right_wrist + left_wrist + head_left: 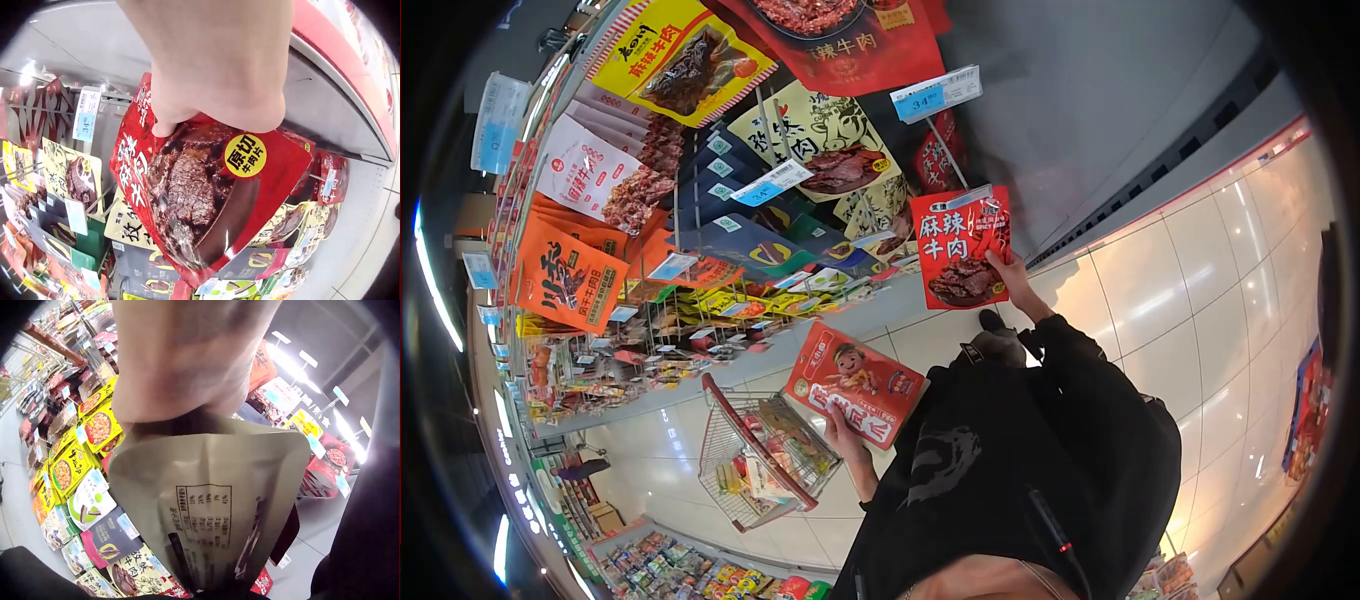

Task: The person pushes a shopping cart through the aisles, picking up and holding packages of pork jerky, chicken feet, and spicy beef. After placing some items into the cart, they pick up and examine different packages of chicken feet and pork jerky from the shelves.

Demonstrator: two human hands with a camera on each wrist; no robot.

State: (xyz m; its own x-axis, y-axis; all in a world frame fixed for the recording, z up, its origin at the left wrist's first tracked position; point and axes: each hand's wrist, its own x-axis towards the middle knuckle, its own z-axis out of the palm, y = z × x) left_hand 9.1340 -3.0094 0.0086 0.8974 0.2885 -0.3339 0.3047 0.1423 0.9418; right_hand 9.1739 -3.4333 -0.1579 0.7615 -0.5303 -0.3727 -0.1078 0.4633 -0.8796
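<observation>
My right hand (1008, 276) grips the lower right side of a red bag of spicy beef (950, 230) at the front of the snack rack, its top right by a hook's end. In the right wrist view, the thumb lies on the front of the beef bag (194, 187), which has a dark meat picture and a yellow round label. Lower down, my left hand (840, 432) holds a reddish snack bag (855, 365) with a cartoon child on its front. Its greyish back (209, 462), printed with a small table, faces the left wrist camera; the fingers are mostly hidden there.
Hooks bear many snack bags, among them a yellow bag (680, 60), orange bags (565, 280) and cream beef bags (820, 140). Price tags (936, 95) stick out in front. A shopping cart (765, 465) with goods in it stands on the tiled floor beside the left hand.
</observation>
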